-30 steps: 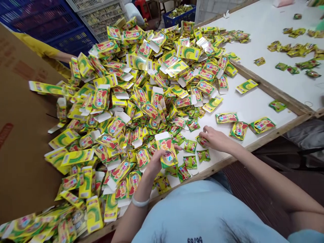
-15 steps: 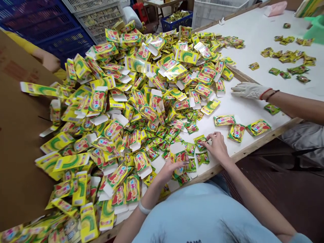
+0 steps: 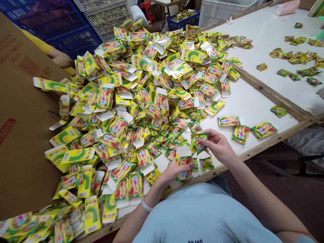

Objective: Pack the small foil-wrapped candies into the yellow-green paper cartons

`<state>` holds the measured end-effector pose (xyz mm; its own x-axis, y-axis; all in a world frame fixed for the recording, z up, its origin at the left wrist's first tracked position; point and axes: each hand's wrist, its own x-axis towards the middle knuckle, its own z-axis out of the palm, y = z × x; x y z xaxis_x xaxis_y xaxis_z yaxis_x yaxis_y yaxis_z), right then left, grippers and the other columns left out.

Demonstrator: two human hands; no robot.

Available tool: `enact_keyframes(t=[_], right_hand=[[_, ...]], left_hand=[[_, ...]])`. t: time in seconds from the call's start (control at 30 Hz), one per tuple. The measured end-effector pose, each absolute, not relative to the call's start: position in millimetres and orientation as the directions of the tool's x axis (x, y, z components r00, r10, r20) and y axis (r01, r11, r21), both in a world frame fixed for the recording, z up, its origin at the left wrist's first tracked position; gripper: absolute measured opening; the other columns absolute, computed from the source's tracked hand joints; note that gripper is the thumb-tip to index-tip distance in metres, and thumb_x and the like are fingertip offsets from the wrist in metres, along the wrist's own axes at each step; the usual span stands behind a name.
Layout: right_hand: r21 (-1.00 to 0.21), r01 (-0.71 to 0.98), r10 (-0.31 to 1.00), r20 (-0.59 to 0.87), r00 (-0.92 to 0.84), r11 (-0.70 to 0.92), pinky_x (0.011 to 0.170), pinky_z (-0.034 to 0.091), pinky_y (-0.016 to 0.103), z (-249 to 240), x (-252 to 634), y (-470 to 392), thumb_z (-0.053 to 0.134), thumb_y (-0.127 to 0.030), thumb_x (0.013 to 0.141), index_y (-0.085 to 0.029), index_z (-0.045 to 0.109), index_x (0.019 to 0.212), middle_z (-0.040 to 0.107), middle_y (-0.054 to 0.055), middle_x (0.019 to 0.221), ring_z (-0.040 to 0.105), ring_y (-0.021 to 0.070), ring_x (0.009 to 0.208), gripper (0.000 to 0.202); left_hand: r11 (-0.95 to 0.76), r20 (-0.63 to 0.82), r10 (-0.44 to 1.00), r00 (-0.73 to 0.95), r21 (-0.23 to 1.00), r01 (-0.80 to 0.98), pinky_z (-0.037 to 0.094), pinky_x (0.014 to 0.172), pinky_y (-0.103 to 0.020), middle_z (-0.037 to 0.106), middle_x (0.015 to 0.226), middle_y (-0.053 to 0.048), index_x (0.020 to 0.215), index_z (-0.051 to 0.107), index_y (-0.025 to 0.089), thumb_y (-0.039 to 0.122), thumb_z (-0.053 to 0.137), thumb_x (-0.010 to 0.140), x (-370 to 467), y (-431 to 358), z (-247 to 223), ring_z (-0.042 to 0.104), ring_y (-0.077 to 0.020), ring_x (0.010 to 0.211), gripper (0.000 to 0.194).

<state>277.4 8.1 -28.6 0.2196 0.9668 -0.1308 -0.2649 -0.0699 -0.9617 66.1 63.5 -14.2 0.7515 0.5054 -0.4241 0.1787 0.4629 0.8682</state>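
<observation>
My left hand (image 3: pixel 173 172) is closed round a small candy box (image 3: pixel 183 161), yellow, green and red, with its white top flap raised. Just above that box, my right hand (image 3: pixel 219 145) pinches a green candy packet (image 3: pixel 198 142) between thumb and fingers. Another green packet (image 3: pixel 206 163) lies on the white table below my right hand. Loose green packets (image 3: pixel 174 135) are scattered beyond both hands, along the edge of a large heap of printed candy boxes (image 3: pixel 141 98), many with flaps standing up.
A brown cardboard carton (image 3: pixel 27 128) stands at the left. Wooden strips (image 3: pixel 268 92) edge and divide the white table (image 3: pixel 243 94). Several boxes (image 3: pixel 240 134) lie apart at the right. Blue crates (image 3: pixel 58 27) and white crates (image 3: pixel 106 20) stand behind. A co-worker's arm (image 3: pixel 59 57) shows beyond the carton.
My right hand has lifted the green packet off the table and brought it left, above the box. The co-worker's gloved hand at the right has left the view. The view has shifted slightly.
</observation>
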Motion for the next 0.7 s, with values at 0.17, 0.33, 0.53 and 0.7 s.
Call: enact_keyframes(t=[0.17,0.33,0.53,0.7], right_hand=[[-0.96,0.175,0.936,0.255,0.241,0.217,0.064,0.053,0.028,-8.4,241.4,10.1,0.066,-0.035,0.09,-0.023,0.06,0.098,0.064,0.001,0.085,0.061,0.0152,0.071,0.016],[-0.89,0.367,0.963,0.254,-0.094,0.271,0.067,0.051,0.028,6.3,259.2,3.6,0.054,-0.035,0.098,-0.02,0.064,0.099,0.068,0.005,0.084,0.062,0.0162,0.073,0.018],[-0.807,0.498,0.918,0.129,-0.374,0.316,0.066,0.042,0.024,31.0,278.0,3.8,0.048,-0.027,0.102,-0.018,0.066,0.096,0.067,0.004,0.083,0.06,0.0143,0.073,0.022],[-0.735,0.581,0.857,-0.002,-0.516,0.348,0.067,0.041,0.025,43.7,274.4,6.1,0.052,-0.018,0.097,-0.019,0.065,0.087,0.066,0.003,0.085,0.06,0.0156,0.075,0.016]], left_hand=[[0.535,-0.433,0.383,0.816,0.824,0.186,0.045,0.064,-0.029,0.062,0.065,-0.002,0.078,0.062,0.015,0.045,0.08,0.066,69.4,60.3,-10.8,0.056,-0.0155,0.06,0.037],[0.487,-0.439,0.327,0.837,0.837,0.249,0.044,0.062,-0.03,0.058,0.068,-0.001,0.078,0.059,0.017,0.049,0.081,0.065,64.4,60.9,-5.9,0.055,-0.0157,0.058,0.041],[0.419,-0.454,0.278,0.846,0.85,0.318,0.045,0.063,-0.029,0.061,0.064,0.0,0.079,0.056,0.018,0.052,0.08,0.068,66.3,61.8,-0.5,0.057,-0.0154,0.059,0.043],[0.372,-0.487,0.26,0.834,0.847,0.379,0.048,0.063,-0.028,0.062,0.069,0.002,0.09,0.055,0.018,0.042,0.082,0.067,65.2,60.5,-9.2,0.06,-0.0151,0.062,0.043]])
